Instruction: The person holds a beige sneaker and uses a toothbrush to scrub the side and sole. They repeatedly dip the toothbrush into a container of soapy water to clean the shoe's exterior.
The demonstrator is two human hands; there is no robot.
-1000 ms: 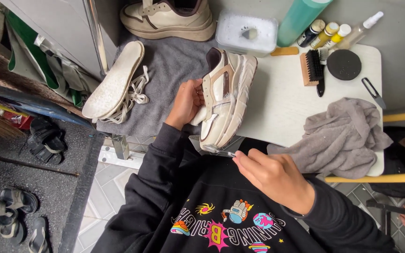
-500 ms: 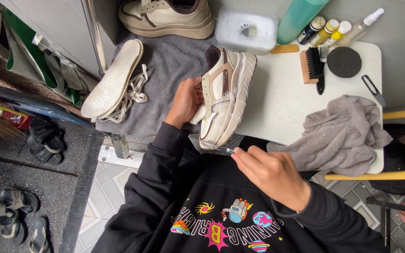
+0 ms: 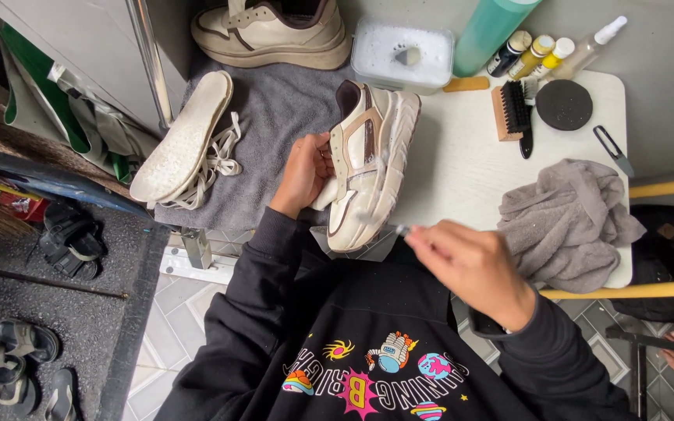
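The left hand [image 3: 303,173] grips the sneaker [image 3: 368,164] on its side; the right hand [image 3: 470,265], just below it, pinches a small brush [image 3: 384,212].

You have two cream sneakers, one held [image 3: 368,168] and one by the wall [image 3: 274,31], one loose insole [image 3: 181,140], two grey towels [image 3: 563,222] [image 3: 274,117], one brush [image 3: 512,113], four small bottles [image 3: 536,51], and one white tub [image 3: 403,54].

White table [image 3: 462,168] under grey mat [image 3: 274,117], towel [image 3: 563,222], brush [image 3: 512,113]
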